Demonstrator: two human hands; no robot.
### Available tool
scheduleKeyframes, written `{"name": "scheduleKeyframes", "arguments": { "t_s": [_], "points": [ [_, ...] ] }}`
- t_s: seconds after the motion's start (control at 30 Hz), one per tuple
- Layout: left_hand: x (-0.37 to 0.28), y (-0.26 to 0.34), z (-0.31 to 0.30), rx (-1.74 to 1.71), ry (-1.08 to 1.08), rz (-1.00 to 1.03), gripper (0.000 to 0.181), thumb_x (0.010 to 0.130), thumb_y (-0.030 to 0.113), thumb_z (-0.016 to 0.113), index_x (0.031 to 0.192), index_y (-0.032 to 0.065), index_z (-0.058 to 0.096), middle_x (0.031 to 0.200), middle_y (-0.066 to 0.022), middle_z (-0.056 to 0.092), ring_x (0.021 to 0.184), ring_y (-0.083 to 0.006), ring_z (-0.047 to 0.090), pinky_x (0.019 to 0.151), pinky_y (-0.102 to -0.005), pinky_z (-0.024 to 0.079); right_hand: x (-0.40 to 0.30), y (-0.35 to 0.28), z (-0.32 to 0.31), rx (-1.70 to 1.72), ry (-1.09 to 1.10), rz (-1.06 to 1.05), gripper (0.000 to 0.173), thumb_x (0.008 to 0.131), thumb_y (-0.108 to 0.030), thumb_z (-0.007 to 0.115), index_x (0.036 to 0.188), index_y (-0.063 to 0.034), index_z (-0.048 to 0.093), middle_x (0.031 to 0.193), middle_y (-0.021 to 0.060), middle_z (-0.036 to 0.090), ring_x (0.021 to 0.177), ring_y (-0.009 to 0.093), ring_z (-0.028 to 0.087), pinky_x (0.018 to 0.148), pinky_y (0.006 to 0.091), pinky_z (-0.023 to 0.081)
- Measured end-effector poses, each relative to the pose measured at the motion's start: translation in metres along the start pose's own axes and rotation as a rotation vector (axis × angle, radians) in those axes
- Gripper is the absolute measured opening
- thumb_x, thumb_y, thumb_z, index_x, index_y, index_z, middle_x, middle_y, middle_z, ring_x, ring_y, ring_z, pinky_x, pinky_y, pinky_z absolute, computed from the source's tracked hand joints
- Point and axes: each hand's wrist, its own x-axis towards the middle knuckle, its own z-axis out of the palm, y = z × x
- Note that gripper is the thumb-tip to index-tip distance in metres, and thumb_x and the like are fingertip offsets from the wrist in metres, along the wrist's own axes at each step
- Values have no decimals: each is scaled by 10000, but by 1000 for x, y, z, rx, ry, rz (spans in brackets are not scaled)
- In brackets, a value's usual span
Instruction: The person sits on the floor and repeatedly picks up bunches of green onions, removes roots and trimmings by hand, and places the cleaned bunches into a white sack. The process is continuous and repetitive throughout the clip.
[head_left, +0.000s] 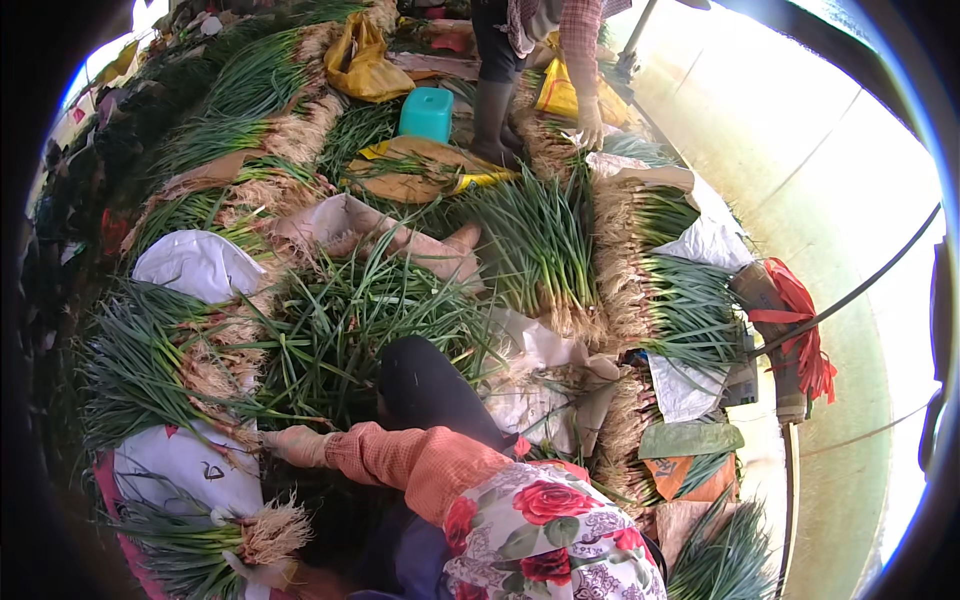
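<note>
My left hand (262, 573), in a pale glove at the lower left, grips a bunch of scallions (191, 536) around its stems. The bunch's stringy roots (277, 531) point right and its green leaves point left. My right hand (297, 445), also gloved, reaches left from an orange checked sleeve. Its fingertips touch the root ends at the lower edge of a scallion pile (142, 367); whether they pinch a stalk is hard to see. A white sack (187, 465) with a dark mark lies between the held bunch and that pile.
Loose scallion leaves (360, 322) heap beyond my dark-clad knee (431, 386). Root-trimmed rows of scallions (622, 262) line the right side. A co-worker (499, 75) in boots bends over bundles near a turquoise stool (426, 115). A roll with red ribbon (787, 330) stands by the translucent sheeting.
</note>
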Motion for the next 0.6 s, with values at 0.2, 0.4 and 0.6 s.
{"name": "scheduleKeyframes", "arguments": {
  "t_s": [0.2,0.4,0.6],
  "points": [
    [9,7,-17,-40,-786,-440,668,943,396,466,1464,21,281,1503,-88,327,1358,-231,314,1148,-388,218,8,-48,-45,12,-135,48,249,808,-204,578,1004,-67,648,861,135,682,847,337,657,738,423,521],
    [8,-5,-68,355,-156,-11,624,929,378,501,1387,-24,366,1404,-148,412,1262,-251,411,1087,-405,302,36,-112,-31,697,-614,301,229,831,-202,600,987,-42,653,758,78,672,674,259,632,635,398,508],
    [-6,-29,-62,447,-58,-59,561,924,384,514,1290,-35,444,1261,-169,510,1126,-266,506,1001,-407,390,42,-65,44,984,-559,293,175,811,-125,627,953,-26,648,677,77,652,540,232,619,537,391,506]
  ]
}}
